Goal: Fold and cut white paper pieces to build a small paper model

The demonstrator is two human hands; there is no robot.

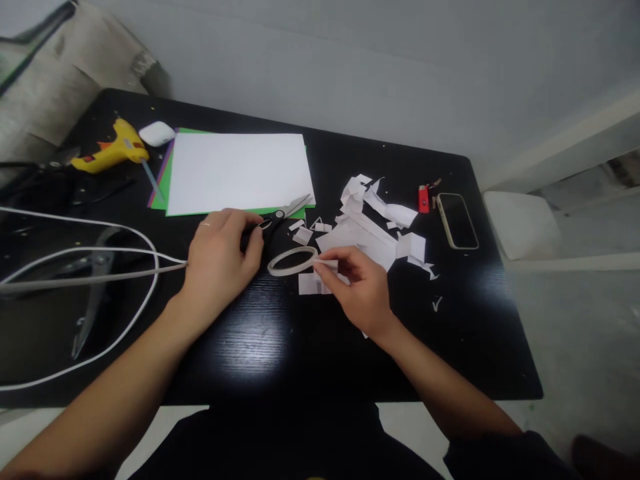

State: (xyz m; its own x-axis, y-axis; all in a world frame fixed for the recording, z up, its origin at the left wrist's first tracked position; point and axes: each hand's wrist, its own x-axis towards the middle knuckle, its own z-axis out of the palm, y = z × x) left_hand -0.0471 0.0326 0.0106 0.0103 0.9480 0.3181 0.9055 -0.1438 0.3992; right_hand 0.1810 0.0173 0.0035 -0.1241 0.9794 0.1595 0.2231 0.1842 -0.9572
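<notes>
My left hand (220, 250) is closed around the black handle of a pair of scissors (283, 212). The blades are slightly parted and point to the upper right, over the edge of the paper stack. In a pinch of thumb and forefinger, my right hand (361, 287) holds a narrow roll of white tape (286, 271) by its right side, tilted above the table. A small white strip shows at these fingertips; whether it is tape or paper I cannot tell. Below the roll lies a small piece of white paper (307, 284).
White sheets (240, 170) lie over coloured ones at the back. A yellow glue gun (113, 150) and white case (157, 133) are left of them. Paper scraps (370, 230), a red lighter (423, 199) and a phone (457, 221) lie right. A white cable (145, 313) loops at left.
</notes>
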